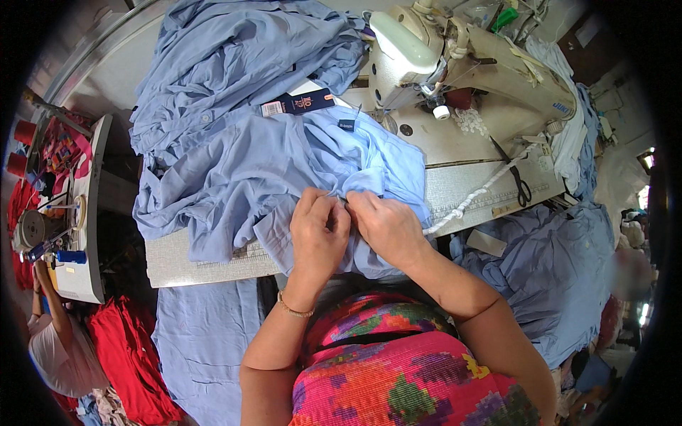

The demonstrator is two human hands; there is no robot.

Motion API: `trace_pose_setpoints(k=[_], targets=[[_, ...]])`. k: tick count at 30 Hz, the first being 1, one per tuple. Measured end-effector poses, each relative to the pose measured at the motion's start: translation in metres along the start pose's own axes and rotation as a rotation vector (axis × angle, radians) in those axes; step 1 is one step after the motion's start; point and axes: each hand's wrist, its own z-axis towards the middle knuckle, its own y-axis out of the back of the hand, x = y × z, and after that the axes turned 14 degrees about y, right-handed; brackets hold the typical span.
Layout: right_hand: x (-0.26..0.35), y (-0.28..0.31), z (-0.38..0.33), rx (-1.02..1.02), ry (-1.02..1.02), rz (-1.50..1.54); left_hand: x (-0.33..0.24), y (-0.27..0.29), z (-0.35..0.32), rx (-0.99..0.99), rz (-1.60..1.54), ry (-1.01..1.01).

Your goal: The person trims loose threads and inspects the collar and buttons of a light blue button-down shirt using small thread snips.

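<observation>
Both hands, left point(320, 231) and right point(383, 226), seemingly pinch the blue garment point(284, 170) fold between their grips.

Sewing table point(455, 188) bears blue garments point(234, 170), scissors point(521, 186), probably.

My head-worn fisheye camera is looking steeply down, close over the cream-coloured metal sewing machine point(469, 64), which is sitting at the upper right. My forearms are entering from the lower edge; straight edges are bending toward the rim.
</observation>
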Motion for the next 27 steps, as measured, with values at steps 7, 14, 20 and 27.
trace_pose_setpoints(k=[7, 14, 20, 27], targets=[[-0.006, 0.012, 0.005, -0.094, -0.228, 0.365, -0.001, 0.004, 0.0, 0.102, -0.359, 0.28], [-0.01, 0.02, 0.006, -0.208, -0.275, 0.701, 0.005, 0.004, 0.0, 0.156, -0.411, 0.369], [-0.029, 0.032, 0.008, -0.155, -0.214, 0.238, 0.007, 0.004, -0.003, 0.179, -0.504, 0.459], [-0.117, 0.044, -0.033, 0.05, -0.339, -0.431, 0.001, 0.0, 0.001, 0.094, -0.572, 0.325]])
